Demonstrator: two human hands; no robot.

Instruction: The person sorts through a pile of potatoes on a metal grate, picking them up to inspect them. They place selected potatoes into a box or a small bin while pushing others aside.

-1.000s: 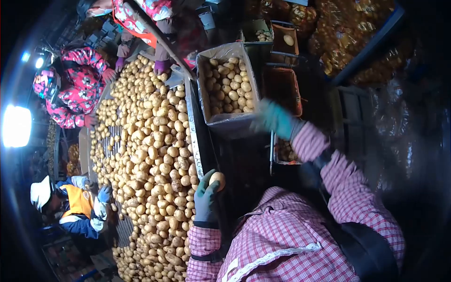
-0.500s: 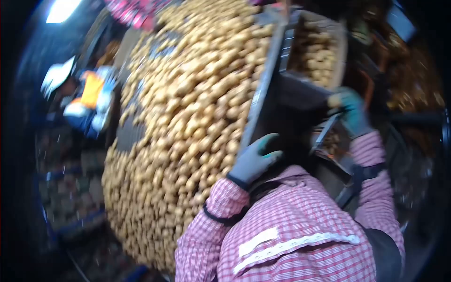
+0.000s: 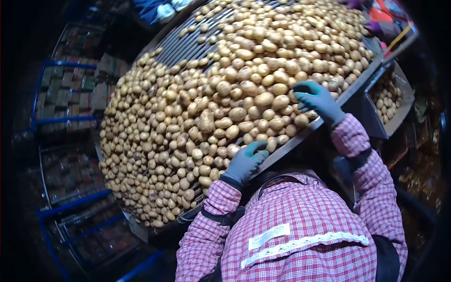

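Potatoes [image 3: 237, 113] of many sizes cover the sorting table in a thick layer. My right hand [image 3: 319, 101], in a grey glove with teal fingers, is over the potatoes close to the table's near edge. Its fingers are curved and apart, and I see nothing in them. Lower and to the left, my left hand [image 3: 245, 163] wears a matching glove and rests by the metal rim [image 3: 291, 142]. Its thumb and fingers are apart, with potatoes just beyond them and none visible in its grasp.
Bare rollers [image 3: 176, 49] show at the table's far side. A box [image 3: 401, 101] with potatoes stands outside the rim at right. Blue-framed racks [image 3: 70, 120] with stacked packages are at left. Other people's gloved hands [image 3: 165, 11] and a purple sleeve [image 3: 376, 27] appear at the far edges.
My right hand has moved from beside the box, where it held a potato, to over the table, and that potato is gone from it. The view has turned right; my left hand stays near the rim.
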